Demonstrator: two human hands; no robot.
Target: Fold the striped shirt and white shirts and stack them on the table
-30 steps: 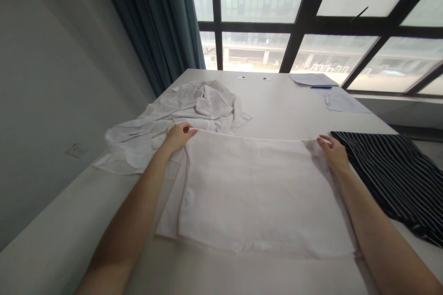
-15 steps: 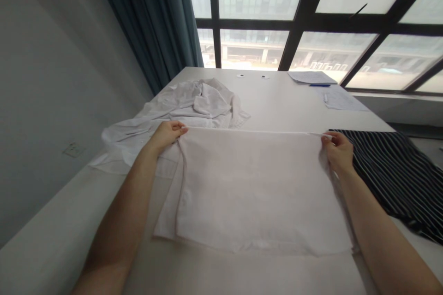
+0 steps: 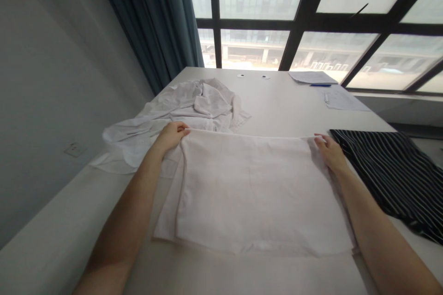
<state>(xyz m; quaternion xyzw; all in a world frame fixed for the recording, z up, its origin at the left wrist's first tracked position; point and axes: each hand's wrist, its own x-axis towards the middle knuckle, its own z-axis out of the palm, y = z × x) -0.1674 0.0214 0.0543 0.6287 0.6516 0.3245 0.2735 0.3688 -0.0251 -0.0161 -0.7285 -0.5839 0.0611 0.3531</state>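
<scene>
From my head camera, my left hand (image 3: 173, 135) pinches the far left corner of a folded, flat white fabric piece (image 3: 256, 189), and my right hand (image 3: 330, 152) grasps its far right corner. The fabric lies in front of me on a smooth white table (image 3: 277, 108), its far edge drawn straight between my hands. My thumbs and fingertips partly cover both corners; the right side is half hidden along my forearm, and how many layers are folded underneath I can't tell. Beyond my left hand, a crumpled, sheer white cloth heap (image 3: 212, 101) hides its own shape. On the right, a black cloth with thin pale stripes (image 3: 391, 166) is cut off by the picture's edge. The printed-looking white paper sheets (image 3: 346, 100) near a slim blue pen (image 3: 320, 85) carry faint marks too small to read.
</scene>
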